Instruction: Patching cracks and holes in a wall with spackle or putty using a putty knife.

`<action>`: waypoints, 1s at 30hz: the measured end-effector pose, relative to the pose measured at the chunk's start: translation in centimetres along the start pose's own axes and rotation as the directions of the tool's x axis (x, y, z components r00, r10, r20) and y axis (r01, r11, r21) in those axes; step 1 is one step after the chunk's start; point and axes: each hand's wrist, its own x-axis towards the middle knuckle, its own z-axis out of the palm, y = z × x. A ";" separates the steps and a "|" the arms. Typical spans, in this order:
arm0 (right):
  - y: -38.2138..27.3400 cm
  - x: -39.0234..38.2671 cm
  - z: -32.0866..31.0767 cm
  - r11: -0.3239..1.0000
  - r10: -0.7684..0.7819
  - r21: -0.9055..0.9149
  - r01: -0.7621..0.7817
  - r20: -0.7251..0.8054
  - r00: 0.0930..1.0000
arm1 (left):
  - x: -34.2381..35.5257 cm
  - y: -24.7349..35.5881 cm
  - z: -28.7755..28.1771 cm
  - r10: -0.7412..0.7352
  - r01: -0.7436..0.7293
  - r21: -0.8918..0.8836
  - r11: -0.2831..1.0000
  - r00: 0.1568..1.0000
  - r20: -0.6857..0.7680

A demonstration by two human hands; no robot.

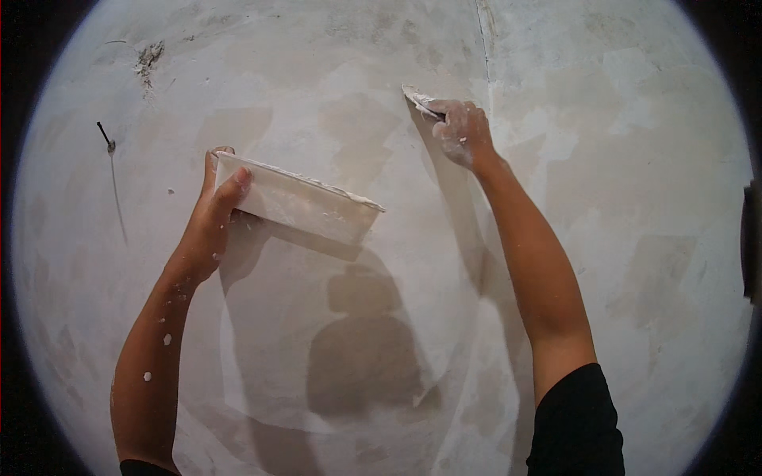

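Grip of the right hand [463, 133], in the head view, is curled tightly round the handle end of a putty knife [417, 100], most of the handle being hidden by the fingers. Grip of the left hand [218, 194] pinches one end of a whitish rectangular plastic tub [305, 205], its thumb pressed along the near long side and its fingers partly hidden behind.

What matters most in space, as I judge it, is how knife and tub stand to each other. From the right grip, the tub lies to the left and lower, well apart from it; its long axis slopes from the left hand down toward the right, so its free end is the part nearer the knife. White paste crusts the tub's upper rim. The knife points up and left from the right grip, with similar paste on its blade. Its tip seems to meet the patchy plaster wall [579, 198], since the shadow joins it there, but I cannot be sure of contact. The left hand is the nearer one to the tub, the right to the knife.

No brand, label or writing can be read on tub, knife or wall.
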 end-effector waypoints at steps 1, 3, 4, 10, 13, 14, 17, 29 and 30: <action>0.5 0.5 -0.6 0.998 0.013 0.064 -0.018 0.073 0.997 | -0.1 0.3 0.6 0.010 -0.007 0.047 0.999 0.999 -0.047; 0.3 2.1 -3.4 0.952 0.160 0.238 -0.195 0.159 0.974 | -0.4 0.4 1.0 0.031 -0.028 0.057 0.998 0.998 -0.054; 0.2 2.6 -4.7 0.846 0.293 0.376 -0.379 0.266 0.918 | -0.4 0.4 1.1 0.056 -0.052 0.069 0.996 0.997 -0.045; 6.8 1.6 -2.5 0.744 0.656 0.128 -0.656 0.045 0.753 | -0.2 0.5 0.3 0.073 -0.075 0.077 0.994 0.997 0.036; 9.5 1.8 -1.2 0.540 0.836 0.002 -0.841 0.111 0.537 | -0.3 0.6 0.5 0.114 -0.118 0.064 0.991 0.991 0.065; 10.6 2.3 -0.3 0.489 0.871 -0.041 -0.871 0.083 0.485 | -0.4 0.8 0.6 0.105 -0.109 0.050 0.993 0.991 0.079; 11.8 4.3 0.9 0.485 0.865 -0.064 -0.872 0.179 0.468 | -0.7 0.6 0.0 0.117 -0.124 0.089 0.988 0.990 0.080; 8.3 8.8 2.0 0.549 0.753 0.285 -0.786 0.238 0.613 | -0.4 0.4 -0.4 0.125 -0.132 0.061 0.989 0.986 0.113; 8.3 9.0 2.1 0.548 0.758 0.274 -0.790 0.236 0.608 | -0.3 0.3 -0.2 0.141 -0.149 0.056 0.987 0.982 0.125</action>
